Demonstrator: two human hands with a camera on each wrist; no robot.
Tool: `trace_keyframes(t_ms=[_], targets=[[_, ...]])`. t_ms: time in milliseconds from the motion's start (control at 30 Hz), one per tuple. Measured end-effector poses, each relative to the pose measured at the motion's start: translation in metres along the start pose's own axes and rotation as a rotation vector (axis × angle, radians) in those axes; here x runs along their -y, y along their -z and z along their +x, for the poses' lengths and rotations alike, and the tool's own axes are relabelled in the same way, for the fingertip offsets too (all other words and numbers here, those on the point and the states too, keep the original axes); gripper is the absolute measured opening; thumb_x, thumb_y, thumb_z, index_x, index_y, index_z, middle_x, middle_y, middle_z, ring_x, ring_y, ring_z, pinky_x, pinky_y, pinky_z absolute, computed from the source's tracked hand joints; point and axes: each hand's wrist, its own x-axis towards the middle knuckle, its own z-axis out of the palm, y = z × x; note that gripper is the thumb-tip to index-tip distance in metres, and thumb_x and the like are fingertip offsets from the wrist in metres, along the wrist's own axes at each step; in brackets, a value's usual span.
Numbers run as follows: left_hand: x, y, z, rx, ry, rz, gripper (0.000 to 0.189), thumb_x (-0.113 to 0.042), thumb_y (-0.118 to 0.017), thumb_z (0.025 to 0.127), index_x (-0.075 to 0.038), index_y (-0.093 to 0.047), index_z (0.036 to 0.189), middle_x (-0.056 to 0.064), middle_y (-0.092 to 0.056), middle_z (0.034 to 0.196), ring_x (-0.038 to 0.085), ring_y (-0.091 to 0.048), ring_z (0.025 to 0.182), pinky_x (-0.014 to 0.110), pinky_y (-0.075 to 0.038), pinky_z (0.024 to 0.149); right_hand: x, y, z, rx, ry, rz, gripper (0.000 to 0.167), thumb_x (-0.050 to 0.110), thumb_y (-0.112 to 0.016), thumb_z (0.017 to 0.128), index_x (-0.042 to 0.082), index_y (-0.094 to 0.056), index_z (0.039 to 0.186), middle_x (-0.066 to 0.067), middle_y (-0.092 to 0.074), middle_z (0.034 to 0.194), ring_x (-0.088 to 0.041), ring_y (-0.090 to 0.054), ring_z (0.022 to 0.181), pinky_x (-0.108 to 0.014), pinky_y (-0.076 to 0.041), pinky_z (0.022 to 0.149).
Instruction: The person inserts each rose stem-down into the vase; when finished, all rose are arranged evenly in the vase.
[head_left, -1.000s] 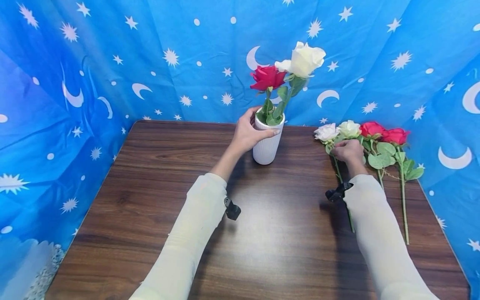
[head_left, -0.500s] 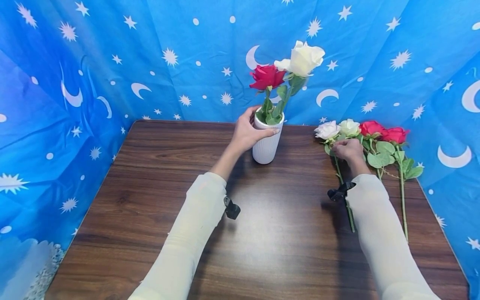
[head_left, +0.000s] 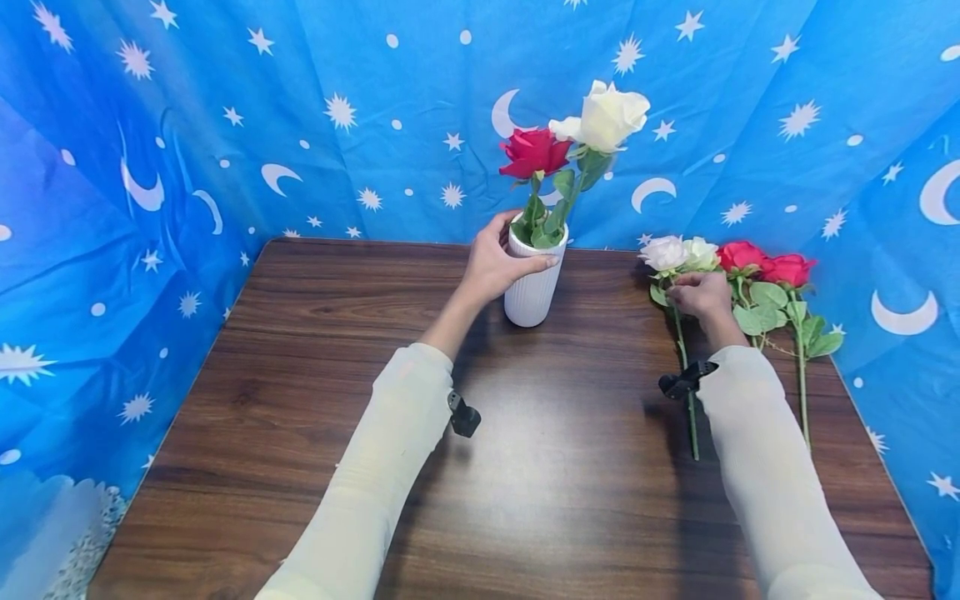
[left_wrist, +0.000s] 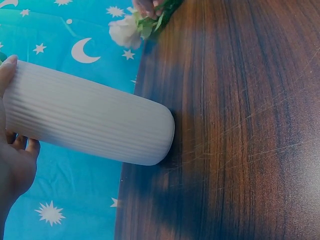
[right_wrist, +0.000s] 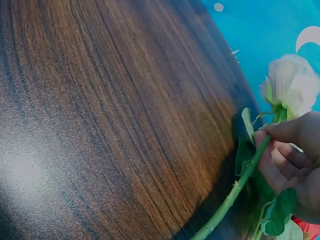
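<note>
My left hand [head_left: 495, 262] grips a white ribbed vase [head_left: 531, 292] near its rim, thumb across the front. In the left wrist view the vase [left_wrist: 95, 120] stands with its base at the wooden table. Out of it rise a red rose [head_left: 534, 153] and a taller white rose [head_left: 611, 117]. At the right, my right hand [head_left: 705, 298] pinches the stem of a pale pinkish-white rose [head_left: 664, 253] just under the bloom. The right wrist view shows thumb and fingertips on that green stem [right_wrist: 235, 189], the bloom [right_wrist: 292, 86] beyond them.
Beside the right hand lie another white rose [head_left: 701, 253] and two red roses [head_left: 787, 270], their stems toward me. The brown wooden table [head_left: 315, 375] ends at a blue star-and-moon cloth [head_left: 420, 83] behind and at both sides.
The pinkish-white rose has shifted slightly right and up with my right hand, its stem end swinging a little left. My left hand and the vase stay in place.
</note>
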Motion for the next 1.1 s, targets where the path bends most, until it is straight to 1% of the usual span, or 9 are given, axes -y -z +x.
trace_keyframes(t_ms=[100, 167, 300, 433, 500, 600, 700, 900, 1100], targets=[[0.000, 0.000, 0.000, 0.001, 0.001, -0.001, 0.083, -0.021, -0.090, 0.075, -0.006, -0.050, 0.146, 0.011, -0.060, 0.142, 0.023, -0.060, 0.130, 0.036, -0.051, 0.111, 0.002, 0.001, 0.000, -0.018, 0.004, 0.018, 0.040, 0.008, -0.067, 0.092, -0.013, -0.062, 0.126, 0.029, -0.048, 0.057, 0.011, -0.052, 0.055, -0.011, -0.051, 0.054], [0.000, 0.000, 0.000, 0.002, 0.003, -0.004, 0.083, -0.021, -0.090, 0.075, -0.006, -0.049, 0.146, 0.011, -0.060, 0.142, 0.022, -0.060, 0.130, 0.036, -0.051, 0.111, 0.003, 0.003, 0.000, -0.029, 0.008, 0.048, 0.038, 0.007, -0.068, 0.092, -0.012, -0.063, 0.124, 0.029, -0.049, 0.057, 0.012, -0.052, 0.054, -0.011, -0.051, 0.053], [-0.001, 0.000, 0.000, 0.002, 0.008, -0.007, 0.082, -0.021, -0.090, 0.075, -0.006, -0.050, 0.146, 0.011, -0.060, 0.142, 0.023, -0.060, 0.131, 0.035, -0.051, 0.111, 0.009, 0.006, -0.001, 0.000, -0.004, 0.213, 0.010, 0.003, -0.066, 0.093, 0.000, -0.073, 0.100, 0.023, -0.057, 0.058, 0.008, -0.059, 0.057, -0.013, -0.056, 0.057], [0.000, 0.000, 0.000, 0.000, 0.008, -0.006, 0.082, -0.021, -0.090, 0.075, -0.007, -0.050, 0.146, 0.010, -0.060, 0.142, 0.022, -0.060, 0.130, 0.035, -0.051, 0.111, 0.017, 0.012, -0.004, 0.052, -0.008, 0.307, 0.024, 0.001, -0.064, 0.095, 0.019, -0.069, 0.079, 0.020, -0.062, 0.059, 0.007, -0.062, 0.060, -0.013, -0.057, 0.059], [0.000, 0.000, 0.001, 0.002, 0.007, -0.005, 0.083, -0.022, -0.090, 0.075, -0.007, -0.050, 0.146, 0.010, -0.060, 0.142, 0.022, -0.060, 0.130, 0.035, -0.051, 0.111, 0.022, 0.014, -0.006, 0.062, -0.003, 0.293, 0.020, 0.002, -0.064, 0.096, 0.016, -0.069, 0.083, 0.019, -0.063, 0.060, 0.006, -0.063, 0.061, -0.013, -0.058, 0.059], [0.002, 0.000, 0.001, 0.004, 0.011, -0.001, 0.083, -0.023, -0.090, 0.075, -0.007, -0.050, 0.146, 0.010, -0.060, 0.142, 0.022, -0.060, 0.130, 0.035, -0.051, 0.111, 0.029, 0.017, -0.009, 0.062, 0.009, 0.244, 0.006, 0.003, -0.063, 0.097, 0.005, -0.069, 0.101, 0.019, -0.061, 0.064, 0.005, -0.063, 0.063, -0.014, -0.058, 0.061], [0.002, 0.002, 0.002, 0.002, 0.020, 0.007, 0.083, -0.023, -0.090, 0.075, -0.007, -0.050, 0.146, 0.009, -0.060, 0.142, 0.021, -0.060, 0.130, 0.035, -0.051, 0.111, 0.036, 0.018, -0.010, 0.062, 0.025, 0.218, 0.015, 0.004, -0.063, 0.098, -0.003, -0.065, 0.111, 0.020, -0.061, 0.064, 0.005, -0.064, 0.063, -0.014, -0.059, 0.062], [-0.003, 0.002, 0.003, -0.011, 0.003, 0.043, 0.083, -0.028, -0.091, 0.075, -0.007, -0.051, 0.145, 0.010, -0.062, 0.140, 0.022, -0.062, 0.127, 0.036, -0.054, 0.108, 0.047, 0.023, -0.008, 0.039, 0.066, 0.244, 0.008, 0.004, -0.064, 0.097, 0.004, -0.069, 0.103, 0.022, -0.063, 0.061, 0.007, -0.064, 0.062, -0.013, -0.058, 0.060], [-0.002, 0.001, 0.001, -0.011, 0.014, 0.053, 0.083, -0.027, -0.091, 0.075, -0.008, -0.051, 0.146, 0.009, -0.062, 0.141, 0.021, -0.062, 0.127, 0.035, -0.053, 0.109, 0.054, 0.026, -0.012, 0.037, 0.083, 0.251, 0.011, 0.006, -0.064, 0.097, 0.014, -0.069, 0.092, 0.023, -0.063, 0.064, 0.007, -0.064, 0.064, -0.014, -0.059, 0.062]])
